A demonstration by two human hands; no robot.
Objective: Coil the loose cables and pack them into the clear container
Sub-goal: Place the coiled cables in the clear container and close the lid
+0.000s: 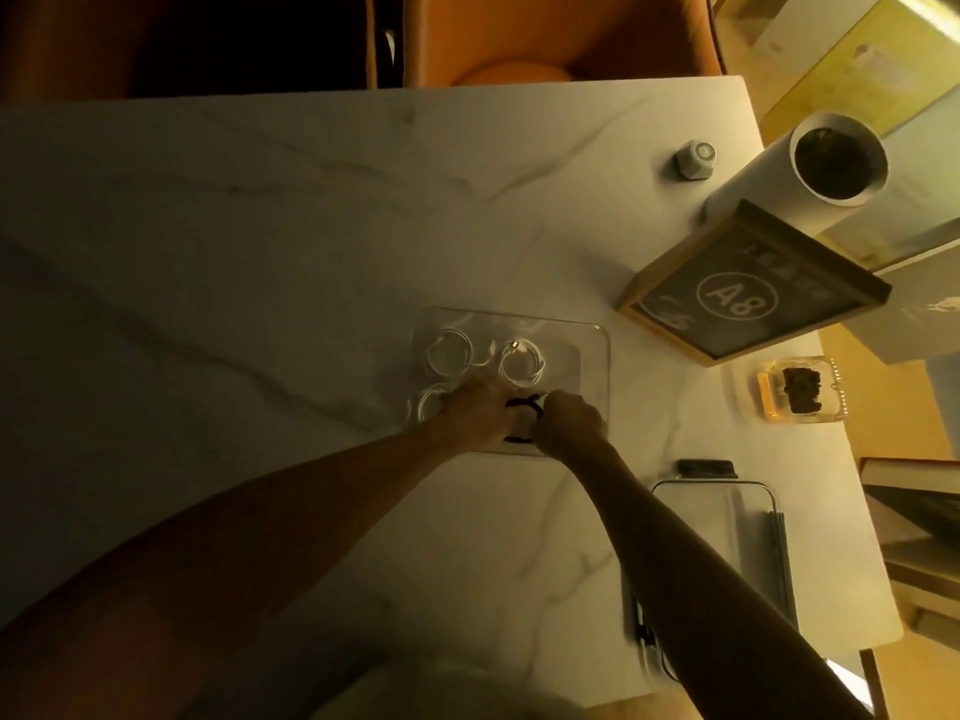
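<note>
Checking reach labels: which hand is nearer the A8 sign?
Right. The right hand is in the clear container, on the side toward the A8 sign; the left hand sits farther away.

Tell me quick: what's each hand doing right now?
Left hand: curled on the coiled black cable, setting it in the clear container.
Right hand: curled on the same black cable, at its other side.
</note>
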